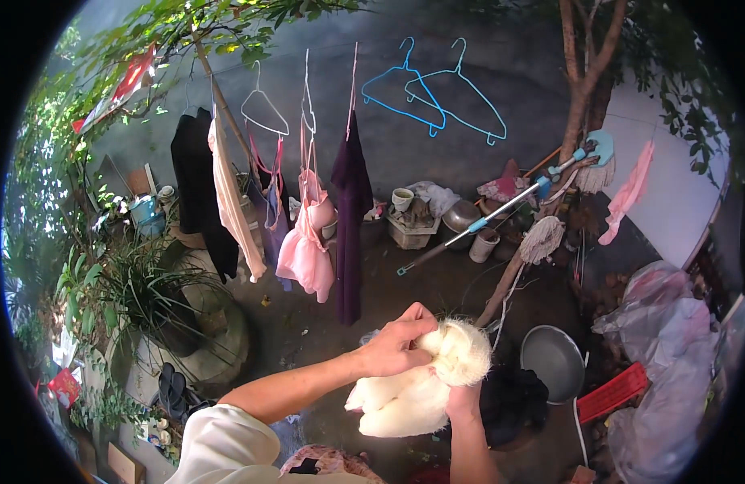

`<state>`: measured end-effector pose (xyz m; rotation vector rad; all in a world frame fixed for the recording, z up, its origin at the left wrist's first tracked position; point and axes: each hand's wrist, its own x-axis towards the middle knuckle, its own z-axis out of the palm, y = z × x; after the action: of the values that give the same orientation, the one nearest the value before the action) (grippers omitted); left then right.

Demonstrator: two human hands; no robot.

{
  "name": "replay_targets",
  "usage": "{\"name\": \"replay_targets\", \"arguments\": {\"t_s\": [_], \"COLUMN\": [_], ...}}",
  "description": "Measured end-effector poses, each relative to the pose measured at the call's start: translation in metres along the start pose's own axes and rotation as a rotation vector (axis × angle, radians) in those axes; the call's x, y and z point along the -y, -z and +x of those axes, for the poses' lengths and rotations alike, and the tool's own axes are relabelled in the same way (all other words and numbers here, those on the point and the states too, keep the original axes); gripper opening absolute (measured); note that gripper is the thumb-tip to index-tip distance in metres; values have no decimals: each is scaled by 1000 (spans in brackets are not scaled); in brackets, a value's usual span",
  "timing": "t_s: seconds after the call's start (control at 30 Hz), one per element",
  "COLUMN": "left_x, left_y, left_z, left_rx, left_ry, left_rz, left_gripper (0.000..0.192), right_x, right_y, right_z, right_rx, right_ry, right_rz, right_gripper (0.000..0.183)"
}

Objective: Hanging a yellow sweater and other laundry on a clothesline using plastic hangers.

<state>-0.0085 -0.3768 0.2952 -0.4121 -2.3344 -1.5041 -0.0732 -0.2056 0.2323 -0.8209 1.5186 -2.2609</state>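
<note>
A cream fluffy garment [402, 406], bunched and partly folded, hangs between my two hands in front of me. My left hand [396, 342] pinches its upper left side, fingers curled into the fuzzy fabric. From below on the right, my right hand [465, 398] grips the garment; its fingers are mostly hidden behind the fuzz. Beneath and right of it lies a bundle of black cloth [512, 402]. Ahead of me a line carries a pink camisole [309, 242], a dark purple garment [351, 236], a black garment [197, 181] and bare hangers, including a blue hanger [436, 100].
A tree trunk [575, 115] with a leaning mop [505, 209] stands at right. Below it are a grey metal basin [552, 363], a red plastic basket [613, 392] and plastic sheeting [663, 357]. At left, a potted plant [160, 296] sits near black slippers [172, 387].
</note>
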Motion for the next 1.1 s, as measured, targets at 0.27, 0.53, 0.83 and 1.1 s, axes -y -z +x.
{"name": "replay_targets", "arguments": {"t_s": [0.27,0.53,0.83,1.1], "left_x": [14,11,-9,-36], "left_y": [93,164,218,160], "left_z": [143,338,425,313], "left_rx": [-422,-965,-1184,-643], "left_ry": [53,-58,69,11], "left_rz": [-340,-138,-720,-821], "left_gripper": [21,54,18,15], "right_x": [8,-17,-6,17], "right_y": [-6,38,7,30], "right_z": [-2,2,11,7], "right_rx": [-397,-597,-759,-881], "right_ry": [-82,29,12,179], "right_rz": [143,-243,-223,-191], "right_gripper": [46,59,59,58]}}
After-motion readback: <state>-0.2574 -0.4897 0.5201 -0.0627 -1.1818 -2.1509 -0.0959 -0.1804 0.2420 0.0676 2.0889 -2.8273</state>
